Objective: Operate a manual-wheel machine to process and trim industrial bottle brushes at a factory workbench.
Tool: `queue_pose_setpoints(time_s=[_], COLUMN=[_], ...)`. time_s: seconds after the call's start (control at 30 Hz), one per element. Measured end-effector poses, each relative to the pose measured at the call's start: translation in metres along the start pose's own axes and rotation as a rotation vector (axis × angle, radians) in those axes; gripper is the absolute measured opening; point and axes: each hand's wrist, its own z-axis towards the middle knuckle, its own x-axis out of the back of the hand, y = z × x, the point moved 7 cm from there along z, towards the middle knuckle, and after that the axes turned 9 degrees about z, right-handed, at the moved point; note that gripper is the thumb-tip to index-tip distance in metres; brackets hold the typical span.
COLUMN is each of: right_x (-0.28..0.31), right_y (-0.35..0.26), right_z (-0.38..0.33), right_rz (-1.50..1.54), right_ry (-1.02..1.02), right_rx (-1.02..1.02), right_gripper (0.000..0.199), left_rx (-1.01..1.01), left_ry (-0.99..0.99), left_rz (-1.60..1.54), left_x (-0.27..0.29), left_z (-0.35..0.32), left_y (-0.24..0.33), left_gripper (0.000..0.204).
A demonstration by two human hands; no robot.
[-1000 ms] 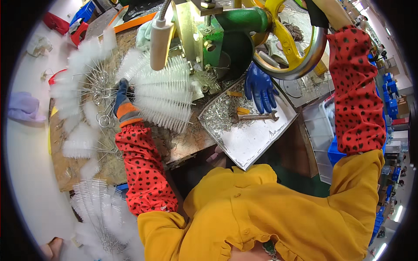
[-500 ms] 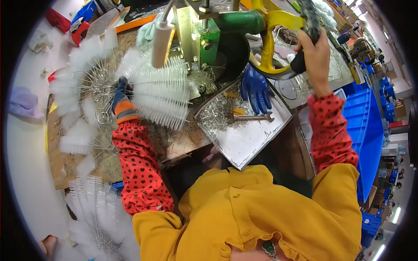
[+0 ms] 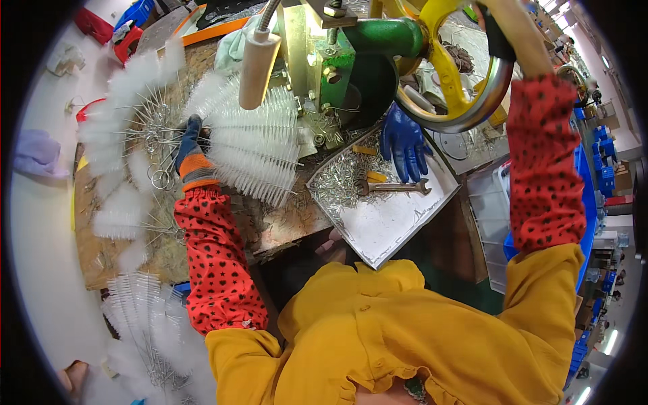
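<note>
Worktop (image 3: 287,226): left hand (image 3: 191,143) holds brushes (image 3: 255,138), right hand (image 3: 507,8) probably a black handle (image 3: 499,42).

Shines brightly, glaring on the metal plate (image 3: 295,50) beside the lamp (image 3: 260,71). Darkens under the workbench (image 3: 290,219). Blurs at the right sleeve (image 3: 547,162), bends toward black edges.

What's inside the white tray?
A heap of small metal pieces, two yellowish pieces and a wrench. A blue glove lies over the far corner. The near floor shows bare; whatever lies beneath the heap and glove is hidden.
</note>
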Motion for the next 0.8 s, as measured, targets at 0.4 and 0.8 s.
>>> queue_pose_setpoints(time_s=[0.4, 0.8], right_x=[-0.035, -0.011], right_y=[0.037, -0.001], right_z=[-0.14, 0.001], right_rz=[0.436, -0.055], right_ry=[0.31, -0.188], right_rx=[-0.137, -0.14], right_gripper=[0.033, 0.023], left_rx=[-0.021, -0.108], left_ry=[0.196, 0.133], left_rz=[0.228, 0.16], left_x=[0.025, -0.022], left_z=[-0.015, -0.032], left_y=[0.006, 0.016], left_gripper=[0.039, 0.042])
